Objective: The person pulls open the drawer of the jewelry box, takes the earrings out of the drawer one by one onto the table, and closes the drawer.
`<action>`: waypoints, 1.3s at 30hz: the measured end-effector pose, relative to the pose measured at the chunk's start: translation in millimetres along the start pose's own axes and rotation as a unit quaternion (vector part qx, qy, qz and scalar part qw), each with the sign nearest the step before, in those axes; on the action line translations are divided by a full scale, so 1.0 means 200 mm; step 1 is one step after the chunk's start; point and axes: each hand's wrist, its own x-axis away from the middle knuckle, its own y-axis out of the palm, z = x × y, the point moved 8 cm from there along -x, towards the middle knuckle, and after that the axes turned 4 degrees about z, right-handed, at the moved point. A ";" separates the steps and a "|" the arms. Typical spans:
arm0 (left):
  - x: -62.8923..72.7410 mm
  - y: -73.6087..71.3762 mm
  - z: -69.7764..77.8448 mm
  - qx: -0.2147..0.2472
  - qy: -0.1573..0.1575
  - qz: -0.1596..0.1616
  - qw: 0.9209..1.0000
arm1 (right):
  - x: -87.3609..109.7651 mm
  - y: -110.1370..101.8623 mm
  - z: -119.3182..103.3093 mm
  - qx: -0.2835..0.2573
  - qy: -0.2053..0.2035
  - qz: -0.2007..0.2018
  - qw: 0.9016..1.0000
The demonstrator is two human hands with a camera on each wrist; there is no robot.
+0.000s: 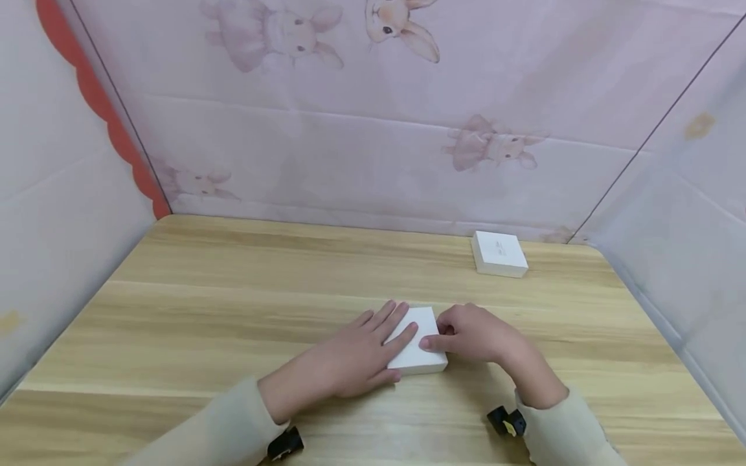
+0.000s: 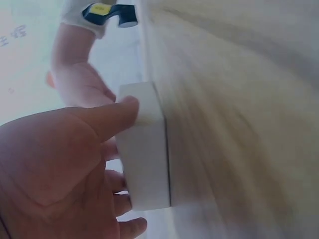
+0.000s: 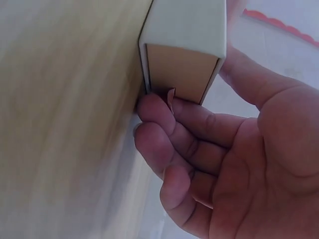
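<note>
Sleeves point(image 1: 215, 427): nearest, over the table point(image 1: 175, 323).
Left hand point(image 1: 364, 353): fingers straight, spread, pressing the white box point(image 1: 424, 320); thumb against its near side.
Right hand point(image 1: 474, 333): thumb on top, curled fingers apparently pinching the ribbon tab point(image 3: 171, 97).
White box: mid-table, well short of the far edge.
Ribbon tab: right end; seemingly being gripped for opening, which calls for a steady rightward pull.
</note>
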 end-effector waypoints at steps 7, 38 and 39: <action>0.06 -0.04 0.02 -0.019 0.013 -0.011 1.000 | 0.00 0.04 -0.06 0.022 -0.020 0.001 1.000; 0.12 -0.06 0.09 -0.044 0.088 -0.016 0.995 | 0.05 0.24 -0.07 -0.248 -0.062 -0.244 0.936; 0.12 -0.06 0.09 -0.042 0.086 -0.017 0.995 | 0.05 0.25 -0.06 -0.257 -0.059 -0.251 0.931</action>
